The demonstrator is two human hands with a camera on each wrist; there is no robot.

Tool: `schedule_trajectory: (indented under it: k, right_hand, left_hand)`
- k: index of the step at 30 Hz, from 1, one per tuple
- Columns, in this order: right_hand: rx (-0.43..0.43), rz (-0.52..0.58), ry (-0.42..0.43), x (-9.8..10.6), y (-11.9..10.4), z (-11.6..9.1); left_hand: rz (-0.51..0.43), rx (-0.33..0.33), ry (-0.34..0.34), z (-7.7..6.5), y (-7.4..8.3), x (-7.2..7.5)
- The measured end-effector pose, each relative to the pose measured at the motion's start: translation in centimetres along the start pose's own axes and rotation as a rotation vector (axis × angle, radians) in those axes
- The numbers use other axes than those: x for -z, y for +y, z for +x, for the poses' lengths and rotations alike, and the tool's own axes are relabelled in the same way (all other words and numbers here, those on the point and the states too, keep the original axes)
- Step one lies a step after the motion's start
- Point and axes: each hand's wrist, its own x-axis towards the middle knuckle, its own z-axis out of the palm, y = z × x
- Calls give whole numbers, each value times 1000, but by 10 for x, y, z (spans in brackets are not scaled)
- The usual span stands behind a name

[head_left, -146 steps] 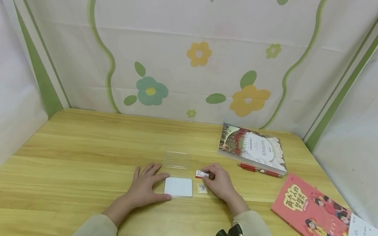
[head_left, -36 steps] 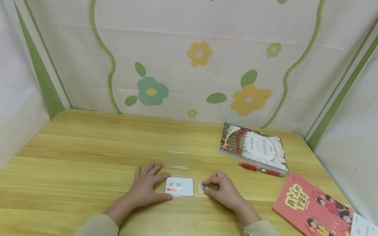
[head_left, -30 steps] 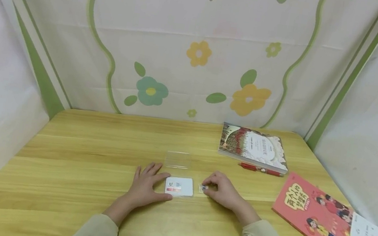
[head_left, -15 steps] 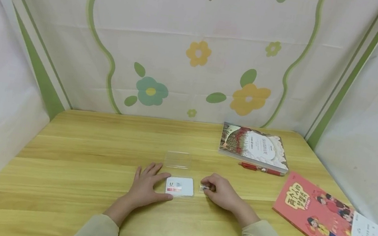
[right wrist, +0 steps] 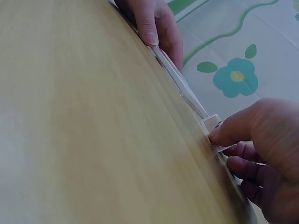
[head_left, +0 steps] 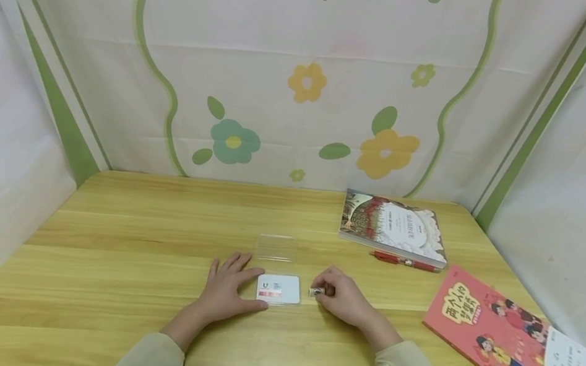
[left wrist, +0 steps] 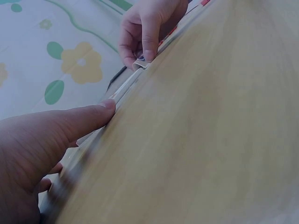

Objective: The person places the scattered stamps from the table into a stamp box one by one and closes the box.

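Note:
Flat on the table lies a white card (head_left: 289, 292) in a clear plastic case, with a small red-and-white stamp (head_left: 269, 292) on its left part. My left hand (head_left: 225, 286) holds the case at its left end, thumb on the near edge and index finger at the far corner, other fingers spread. To the right of the card, my right hand (head_left: 344, 296) pinches a small postage stamp (head_left: 316, 292) between thumb and fingers. Its toothed edge shows in the right wrist view, where the stamp (right wrist: 211, 124) stands tilted. Fingers hide part of it.
Just beyond the card lies a clear plastic lid (head_left: 275, 248). At the back right are a book (head_left: 393, 227) and a red pen (head_left: 405, 262). A pink book (head_left: 491, 336) lies at the right. A patterned curtain (head_left: 315, 23) hangs behind the table.
The red-and-white stamp, in my right hand several seconds ago, now lies on the card. My right hand came to the other stamp and its edge is now tilted up. My left hand stayed put.

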Motion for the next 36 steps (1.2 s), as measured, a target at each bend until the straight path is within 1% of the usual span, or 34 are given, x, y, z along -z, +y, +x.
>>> schedule_trajectory:
  k: [5, 9, 17, 23, 26, 29, 31, 36]
  right_hand:
    - [7, 24, 5, 0, 0, -1]
    - [-11, 40, 14, -1, 0, -1]
    - [-38, 35, 73, -3, 2, 1]
    - [-96, 28, 80, 0, -2, 9]
    - [-133, 85, 107, 0, -7, 16]
    - [-142, 158, 122, -4, -14, 22]
    - [-135, 199, 110, -9, -16, 26]
    - [-115, 226, 79, -21, -17, 28]
  left_hand:
    - [-3, 5, -5, 0, 0, 0]
    - [1, 7, -5, 0, 0, 0]
    - [8, -1, 0, 0, -1, -1]
    - [9, -2, 2, 0, -1, -1]
    - [15, 1, 0, 0, -1, 0]
    - [25, 4, -1, 0, 1, 1]
    - [30, 4, -1, -1, 1, 1]
    - [32, -2, 9, 0, 0, 0]
